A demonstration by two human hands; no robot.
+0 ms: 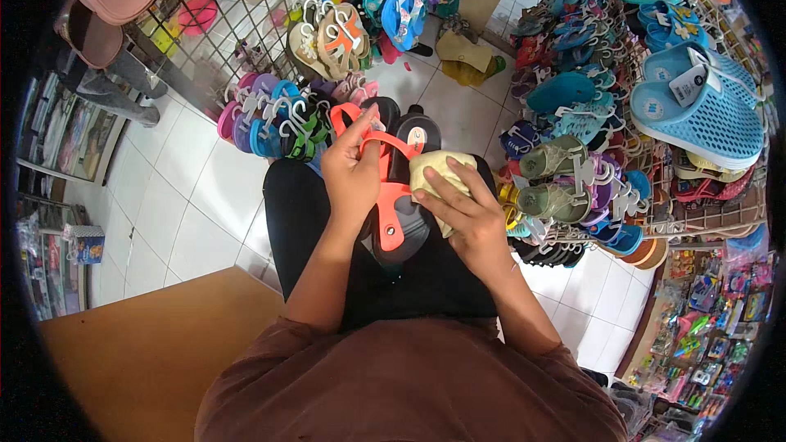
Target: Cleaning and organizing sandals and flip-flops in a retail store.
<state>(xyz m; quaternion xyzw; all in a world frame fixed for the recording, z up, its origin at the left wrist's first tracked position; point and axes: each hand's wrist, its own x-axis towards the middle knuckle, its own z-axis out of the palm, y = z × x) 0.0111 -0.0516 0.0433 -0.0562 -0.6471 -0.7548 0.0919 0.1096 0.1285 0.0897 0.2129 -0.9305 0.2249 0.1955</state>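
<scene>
A pair of black-and-grey sandals (412, 236) with coral-orange straps rests over my lap, between my black-clad thighs. My left hand (353, 175) pinches the coral strap (393, 142) near the upper end of the pair. On the right side of the sandals, my right hand (466, 212) is spread over a pale yellow folded cloth (437, 167) and presses it against the footwear. My right palm and part of the cloth's lower side are hidden.
Sandals on white hangers (270, 116) hang from a wire grid at the upper left. Light-blue clogs (697, 110) and many sandals hang on the right rack. A brown board (166, 356) lies lower left. A yellowish bag or cloth (470, 61) sits on the tiles. A person's legs (116, 89) show at left.
</scene>
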